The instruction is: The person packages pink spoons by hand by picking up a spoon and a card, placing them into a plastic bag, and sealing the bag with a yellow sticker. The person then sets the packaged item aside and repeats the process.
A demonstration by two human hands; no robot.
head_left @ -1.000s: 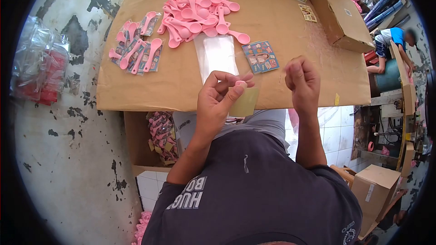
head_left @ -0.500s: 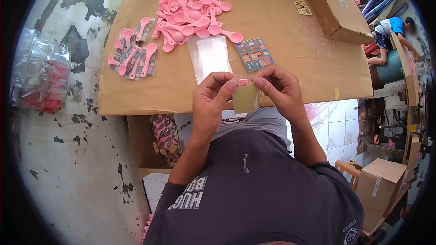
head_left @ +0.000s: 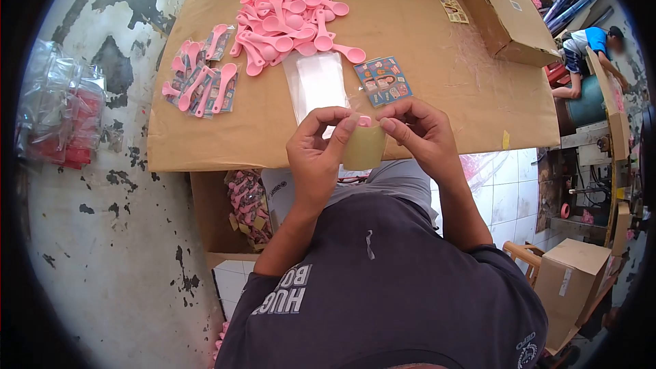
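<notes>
Between my two hands, at the table's front edge, is a small yellowish card (head_left: 363, 149) with a bit of a pink spoon (head_left: 365, 121) showing at its top. My left hand (head_left: 320, 149) pinches its left upper corner, and my right hand (head_left: 422, 135) pinches the right one. Beyond them lie clear plastic bags (head_left: 320, 85) and blue printed cards (head_left: 384, 82). A large heap of pink spoons (head_left: 290, 20) covers the table's far middle. Packed pink spoons with blue cards (head_left: 205, 85) lie to the left.
An open-topped cardboard box (head_left: 506, 17) stands at the table's back right. A box of packed spoons (head_left: 247, 208) sits below the table. Plastic packs (head_left: 68, 109) lie at far left. Another person (head_left: 591, 48) bends over at far right, near a carton (head_left: 570, 280).
The yellowish card has shifted slightly left and its surface now looks curved. My left hand has moved a little left; my right hand has barely moved.
</notes>
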